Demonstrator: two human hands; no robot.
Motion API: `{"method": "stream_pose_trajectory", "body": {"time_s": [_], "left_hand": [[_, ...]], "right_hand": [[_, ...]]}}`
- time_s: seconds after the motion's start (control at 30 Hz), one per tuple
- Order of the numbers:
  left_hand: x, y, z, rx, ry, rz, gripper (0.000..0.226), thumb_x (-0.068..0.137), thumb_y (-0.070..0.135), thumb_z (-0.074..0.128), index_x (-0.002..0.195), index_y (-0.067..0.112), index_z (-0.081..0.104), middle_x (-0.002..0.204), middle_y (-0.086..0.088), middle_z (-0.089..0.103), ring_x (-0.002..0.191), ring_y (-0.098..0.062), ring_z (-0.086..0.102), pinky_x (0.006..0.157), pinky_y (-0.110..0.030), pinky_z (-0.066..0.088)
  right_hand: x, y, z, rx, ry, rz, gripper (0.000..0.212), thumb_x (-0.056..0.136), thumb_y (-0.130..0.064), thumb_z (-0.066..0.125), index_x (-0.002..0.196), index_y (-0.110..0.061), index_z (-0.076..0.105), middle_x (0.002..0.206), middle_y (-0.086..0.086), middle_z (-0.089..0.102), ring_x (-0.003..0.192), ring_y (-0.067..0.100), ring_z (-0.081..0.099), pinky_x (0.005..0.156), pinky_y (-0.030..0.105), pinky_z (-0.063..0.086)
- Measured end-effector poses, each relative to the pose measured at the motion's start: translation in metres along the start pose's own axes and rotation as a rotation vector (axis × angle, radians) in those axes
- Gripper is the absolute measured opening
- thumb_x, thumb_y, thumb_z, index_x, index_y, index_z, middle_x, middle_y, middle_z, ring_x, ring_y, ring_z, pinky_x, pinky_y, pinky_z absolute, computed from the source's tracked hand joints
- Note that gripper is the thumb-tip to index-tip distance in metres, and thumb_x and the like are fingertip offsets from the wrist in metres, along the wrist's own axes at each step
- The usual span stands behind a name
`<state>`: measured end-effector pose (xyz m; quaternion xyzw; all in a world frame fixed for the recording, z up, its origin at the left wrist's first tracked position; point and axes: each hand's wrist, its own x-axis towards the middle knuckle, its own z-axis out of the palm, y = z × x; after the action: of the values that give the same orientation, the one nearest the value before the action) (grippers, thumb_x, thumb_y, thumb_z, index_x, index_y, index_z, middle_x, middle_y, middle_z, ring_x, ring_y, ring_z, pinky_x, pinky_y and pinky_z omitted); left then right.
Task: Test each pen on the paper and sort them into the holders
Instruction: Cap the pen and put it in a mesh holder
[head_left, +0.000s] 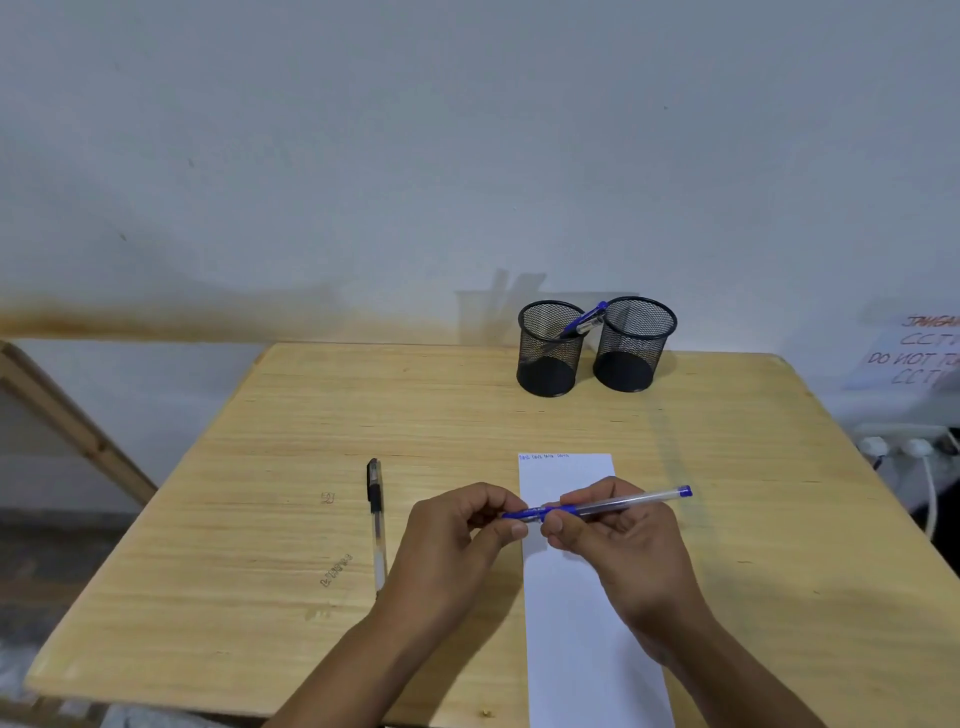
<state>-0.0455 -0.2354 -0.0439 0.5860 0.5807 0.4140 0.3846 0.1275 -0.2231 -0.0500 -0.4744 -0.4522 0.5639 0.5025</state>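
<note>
Blue pen (597, 506) held level above paper (582, 597); right hand (628, 551) pinching barrel, left hand (457, 540) pinching cap end, perhaps uncapping; light, stiff, smooth, best gripped mid-barrel; black pen (376, 519) lying left; mesh holders (597, 345) far.

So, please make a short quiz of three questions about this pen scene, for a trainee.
1. True or false: both hands hold the blue pen above the paper.
2. Which mesh holder already has pens: left holder or right holder?
3. What colour is the cap of the pen lying on the table, left of the left hand?

Key: 1 true, with the right hand too. 2 left holder. 3 black pen.
</note>
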Motion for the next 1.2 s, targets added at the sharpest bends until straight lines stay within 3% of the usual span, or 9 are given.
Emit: {"method": "stream_pose_trajectory", "body": {"time_s": [0.23, 0.37, 0.5, 0.6, 0.8, 0.87, 0.93, 1.0, 1.2], "left_hand": [[0.008, 0.003, 0.015, 0.016, -0.002, -0.001, 0.021, 0.083, 0.007, 0.074, 0.079, 0.027, 0.076, 0.078, 0.014, 0.075, 0.077, -0.004, 0.068, 0.07, -0.013, 0.048], [0.025, 0.016, 0.03, -0.047, -0.055, -0.06, 0.015, 0.081, 0.01, 0.078, 0.08, 0.025, 0.078, 0.077, 0.009, 0.076, 0.071, -0.008, 0.067, 0.066, -0.016, 0.049], [0.045, 0.039, 0.053, -0.097, -0.145, -0.034, 0.012, 0.082, 0.015, 0.079, 0.091, 0.023, 0.079, 0.084, 0.006, 0.077, 0.079, -0.01, 0.07, 0.071, -0.019, 0.053], [0.074, 0.047, 0.073, -0.083, -0.145, -0.009, 0.03, 0.078, 0.032, 0.082, 0.107, 0.029, 0.073, 0.096, 0.012, 0.074, 0.09, -0.005, 0.068, 0.078, -0.018, 0.053], [0.145, 0.044, 0.119, -0.11, -0.041, -0.123, 0.067, 0.077, 0.042, 0.081, 0.135, 0.018, 0.055, 0.13, 0.009, 0.057, 0.119, -0.011, 0.055, 0.094, -0.029, 0.045], [0.165, 0.04, 0.134, -0.095, -0.017, -0.141, 0.062, 0.074, 0.044, 0.081, 0.127, 0.019, 0.061, 0.124, 0.009, 0.061, 0.116, -0.014, 0.057, 0.093, -0.032, 0.048], [0.18, 0.038, 0.147, -0.033, 0.032, -0.128, 0.048, 0.073, 0.039, 0.082, 0.112, 0.017, 0.064, 0.108, 0.007, 0.066, 0.101, -0.015, 0.062, 0.081, -0.028, 0.048], [0.193, 0.033, 0.16, 0.043, 0.093, -0.122, 0.055, 0.069, 0.039, 0.085, 0.111, 0.012, 0.059, 0.11, -0.001, 0.066, 0.099, -0.019, 0.062, 0.077, -0.027, 0.046], [0.212, 0.026, 0.18, 0.058, 0.245, -0.124, 0.087, 0.06, 0.042, 0.086, 0.127, 0.003, 0.048, 0.119, -0.012, 0.063, 0.113, -0.03, 0.06, 0.097, -0.044, 0.05]], "right_hand": [[-0.003, 0.008, -0.01, 0.093, 0.06, -0.006, 0.014, 0.079, 0.006, 0.075, 0.088, 0.0, 0.067, 0.077, 0.021, 0.073, 0.072, 0.022, 0.07, 0.071, 0.029, 0.056], [0.004, 0.003, -0.018, 0.226, 0.176, 0.036, 0.024, 0.083, -0.002, 0.073, 0.104, -0.005, 0.06, 0.085, 0.02, 0.075, 0.079, 0.025, 0.071, 0.073, 0.03, 0.056], [0.024, -0.013, -0.038, 0.247, 0.296, 0.005, 0.022, 0.084, -0.01, 0.074, 0.101, -0.005, 0.059, 0.085, 0.017, 0.077, 0.077, 0.027, 0.07, 0.078, 0.037, 0.055], [0.046, -0.034, -0.061, 0.217, 0.35, -0.06, 0.009, 0.089, -0.007, 0.068, 0.097, -0.01, 0.064, 0.075, 0.009, 0.074, 0.073, 0.024, 0.068, 0.072, 0.034, 0.056], [0.095, -0.075, -0.122, -0.302, 0.43, -0.108, 0.011, 0.092, -0.017, 0.064, 0.091, -0.022, 0.074, 0.08, 0.004, 0.065, 0.066, 0.014, 0.058, 0.062, 0.03, 0.055], [0.114, -0.087, -0.139, -0.523, 0.446, -0.159, 0.011, 0.091, -0.022, 0.065, 0.088, -0.025, 0.075, 0.079, -0.007, 0.067, 0.07, 0.012, 0.059, 0.064, 0.028, 0.05], [0.13, -0.1, -0.148, -0.694, 0.433, -0.181, 0.011, 0.09, -0.025, 0.065, 0.087, -0.027, 0.075, 0.08, -0.016, 0.067, 0.074, 0.008, 0.061, 0.06, 0.024, 0.043], [0.147, -0.112, -0.151, -0.817, 0.391, -0.202, 0.01, 0.089, -0.027, 0.067, 0.083, -0.025, 0.076, 0.076, -0.017, 0.066, 0.074, 0.007, 0.06, 0.056, 0.022, 0.04], [0.19, -0.12, -0.135, -1.039, 0.267, -0.252, 0.012, 0.085, -0.027, 0.073, 0.079, -0.016, 0.075, 0.07, -0.009, 0.064, 0.066, 0.002, 0.055, 0.053, 0.018, 0.035]]}}
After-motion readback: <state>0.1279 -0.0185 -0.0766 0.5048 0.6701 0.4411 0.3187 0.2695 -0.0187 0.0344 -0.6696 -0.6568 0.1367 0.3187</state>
